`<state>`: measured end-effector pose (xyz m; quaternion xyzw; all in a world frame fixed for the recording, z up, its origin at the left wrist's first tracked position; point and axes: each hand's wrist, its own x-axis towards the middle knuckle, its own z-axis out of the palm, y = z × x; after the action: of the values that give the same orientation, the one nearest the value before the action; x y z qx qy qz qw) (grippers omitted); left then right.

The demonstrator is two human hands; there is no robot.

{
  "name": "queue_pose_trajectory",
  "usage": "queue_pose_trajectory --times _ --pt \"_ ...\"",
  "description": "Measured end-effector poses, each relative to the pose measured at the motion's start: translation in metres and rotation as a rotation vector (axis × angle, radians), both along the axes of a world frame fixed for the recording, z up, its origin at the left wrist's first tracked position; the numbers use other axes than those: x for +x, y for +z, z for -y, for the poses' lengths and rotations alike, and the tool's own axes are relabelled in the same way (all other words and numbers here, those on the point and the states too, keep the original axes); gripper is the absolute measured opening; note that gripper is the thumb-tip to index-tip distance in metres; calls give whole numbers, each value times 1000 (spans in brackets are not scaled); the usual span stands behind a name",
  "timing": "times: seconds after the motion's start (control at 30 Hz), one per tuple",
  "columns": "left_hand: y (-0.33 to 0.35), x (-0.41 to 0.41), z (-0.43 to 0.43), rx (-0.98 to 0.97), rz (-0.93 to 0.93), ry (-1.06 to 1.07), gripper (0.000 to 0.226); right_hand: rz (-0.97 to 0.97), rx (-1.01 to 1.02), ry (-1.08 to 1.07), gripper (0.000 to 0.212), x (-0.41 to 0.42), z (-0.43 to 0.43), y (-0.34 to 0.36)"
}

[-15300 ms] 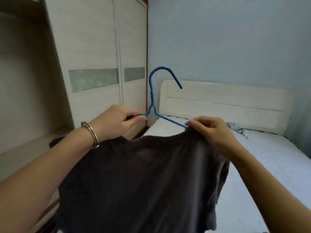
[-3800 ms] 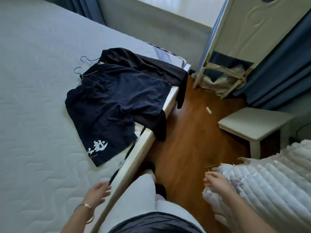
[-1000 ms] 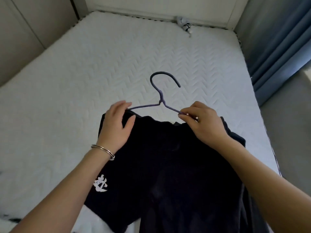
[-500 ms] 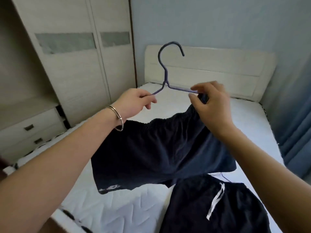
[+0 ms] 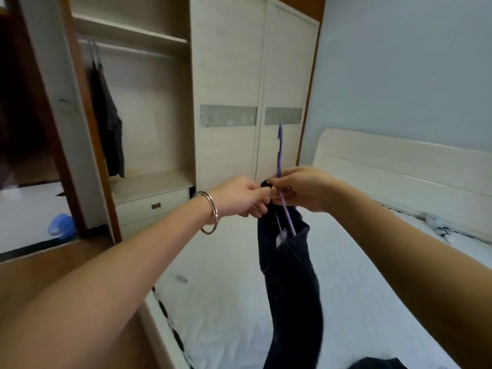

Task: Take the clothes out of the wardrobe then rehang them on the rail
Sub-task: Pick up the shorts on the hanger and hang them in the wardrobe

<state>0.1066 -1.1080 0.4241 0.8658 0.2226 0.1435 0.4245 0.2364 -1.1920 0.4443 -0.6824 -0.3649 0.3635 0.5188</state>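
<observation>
**Item in hand.** Dark garment (image 5: 290, 275) on a purple hanger (image 5: 279, 153), held in the air over the left part of the bed (image 5: 359, 302). The hanger is seen edge-on with its hook upward, and the cloth hangs down in a narrow fold.

**Left hand** (image 5: 245, 197). Fingers (image 5: 259, 202) are curled and pinch the top of the dark garment at the hanger's neck. There is a metal bangle (image 5: 210, 214) on the wrist.

**Right hand** (image 5: 300, 189). Touching the left hand, with its fingers clenched on the hanger's neck.

**Wardrobe** (image 5: 159, 145). Far left, with its open bay showing. The rail (image 5: 133, 50) runs just under a shelf (image 5: 127, 30). One hung garment (image 5: 109, 123) sits at the rail's left end.

**Progress (judged).** Partly done: one piece is on the rail and one is on its hanger, not yet carried across. Another dark piece (image 5: 372, 364) lies at the near edge of the bed, so at least that one is left. How many more remain cannot be told.

**Edges and room.**
- The rail is bare from the hung garment rightward to the sliding door (image 5: 226, 75), which leaves ample length for the hook.
- The shelf is close above the rail, so the hook likely needs a low approach.
- The bed's left edge lies between the person and the bay.
- The drawer unit (image 5: 151, 206) stands out below the bay.
- A brown door frame (image 5: 80, 129) bounds the left side.
</observation>
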Motion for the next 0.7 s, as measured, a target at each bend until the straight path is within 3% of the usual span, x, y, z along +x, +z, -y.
queue_pose_trajectory --times 0.1,0.33,0.5,0.7 --pt "-15 -40 -61 336 -101 192 24 -95 -104 143 17 -23 -39 -5" --pt "-49 -115 -189 441 -137 433 43 115 -167 278 20 -91 -145 -4" --pt "-46 -165 -272 556 -163 590 31 316 -100 249 32 -136 -218 2" --pt "-18 -229 -356 748 -316 675 24 588 124 222 17 -172 -297 4"
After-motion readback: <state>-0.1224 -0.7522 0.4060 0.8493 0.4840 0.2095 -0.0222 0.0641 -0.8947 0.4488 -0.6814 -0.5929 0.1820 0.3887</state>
